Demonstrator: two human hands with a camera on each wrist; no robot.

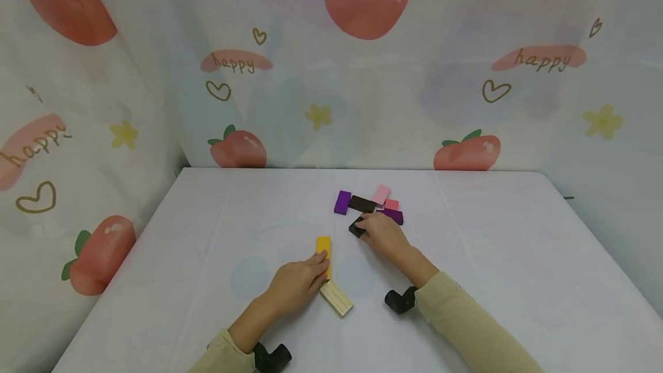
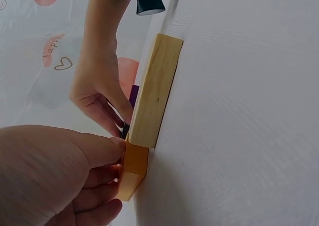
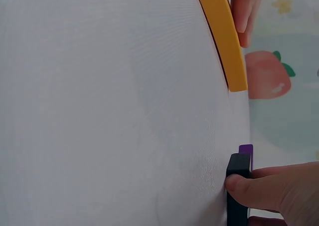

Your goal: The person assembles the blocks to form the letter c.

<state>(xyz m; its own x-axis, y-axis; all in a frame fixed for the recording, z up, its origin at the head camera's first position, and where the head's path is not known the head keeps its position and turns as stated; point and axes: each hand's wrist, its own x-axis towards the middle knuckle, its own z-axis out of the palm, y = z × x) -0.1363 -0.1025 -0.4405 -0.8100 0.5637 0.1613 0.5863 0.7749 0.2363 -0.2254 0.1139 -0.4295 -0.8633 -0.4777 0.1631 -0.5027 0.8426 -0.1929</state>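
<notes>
Both hands are working on the bench. The left hand is holding the yellow block, thumb and fingertips bearing on it, probably to steady its line beside the plain wood block. These two are lying end to end at an angle; whether they are actually touching, cannot tell. The right hand is pinching the near black block at the cluster's near edge, thumb against one long face; the narrow section presumably favours this grip.

Beyond it, the far black block is lying between a purple block and a pale pink block. A coral block and a second purple block are sitting to the right, loosely bunched, likely for easy reach.

Materials: the plain block is showing straight grain and a small dark fleck, so bare wood; the coloured ones are looking smooth and painted. The held blocks are long, square-edged bars. The bench is showing a white, finely textured surface.
</notes>
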